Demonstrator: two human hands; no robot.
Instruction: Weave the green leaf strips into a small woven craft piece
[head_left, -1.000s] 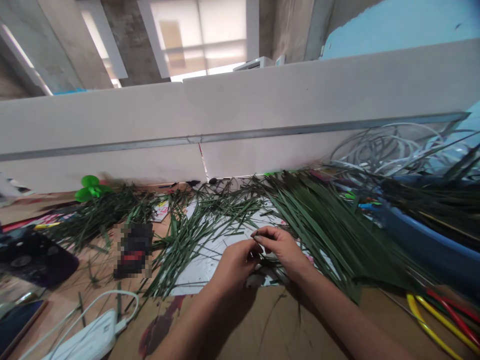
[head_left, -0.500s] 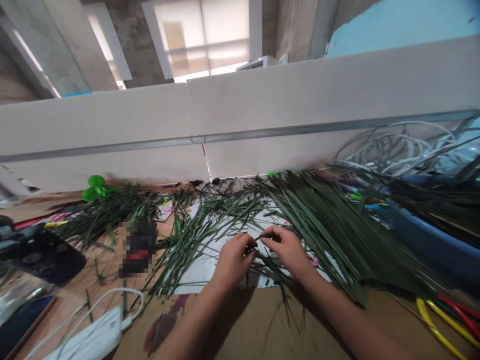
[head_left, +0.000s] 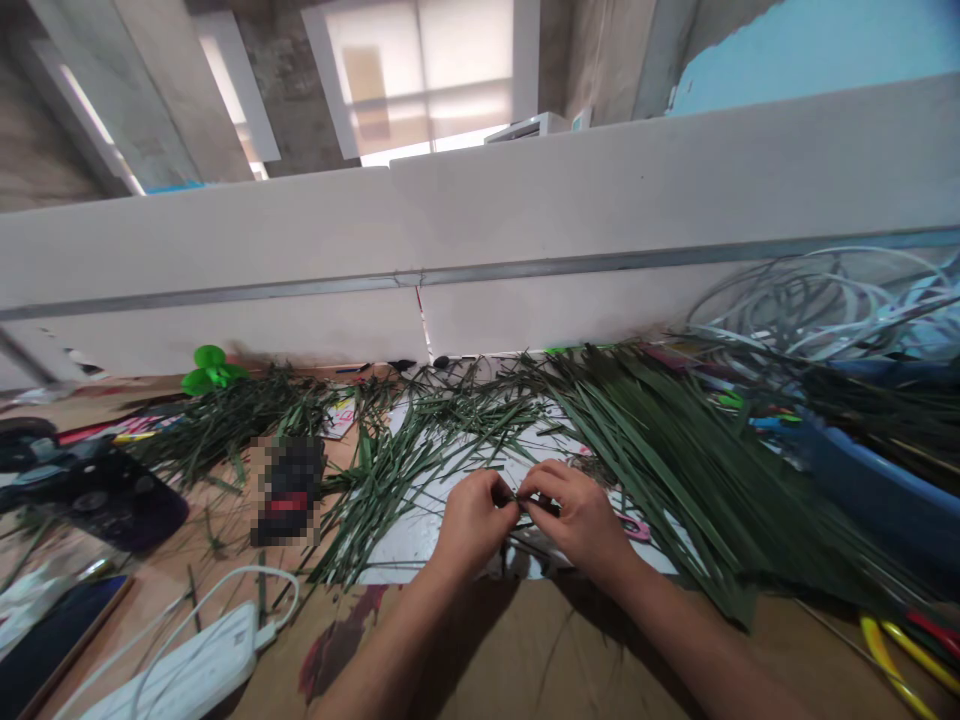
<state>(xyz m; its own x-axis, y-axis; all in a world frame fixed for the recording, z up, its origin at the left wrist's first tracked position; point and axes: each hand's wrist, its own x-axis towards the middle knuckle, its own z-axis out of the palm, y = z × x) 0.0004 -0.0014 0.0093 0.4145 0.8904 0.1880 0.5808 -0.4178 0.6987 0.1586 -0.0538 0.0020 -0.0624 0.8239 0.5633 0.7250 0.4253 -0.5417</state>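
My left hand [head_left: 476,522] and my right hand [head_left: 576,515] meet over a white sheet [head_left: 405,520], fingertips almost touching. Both are closed in a pinch on a narrow dark green leaf strip [head_left: 551,506], largely hidden by the fingers. Cut green leaf strips [head_left: 405,455] lie loosely on the sheet, left of and beyond my hands. Long, broad leaves [head_left: 675,470] are bundled to the right. Close to my right hand, a pink loop-shaped handle [head_left: 637,527] shows by the leaf edges.
A blue tub [head_left: 877,480] with dark leaves stands at the right, below coiled pale tubing [head_left: 817,300]. Yellow handles [head_left: 885,660] lie at front right. On the left are a white power strip [head_left: 191,665], a phone-like slab [head_left: 60,640] and a green fan-shaped thing [head_left: 212,372].
My hands have drawn closer together, and the right fingers have curled in. Leaf ends that hung below the right hand show less. The whole view has shifted slightly.
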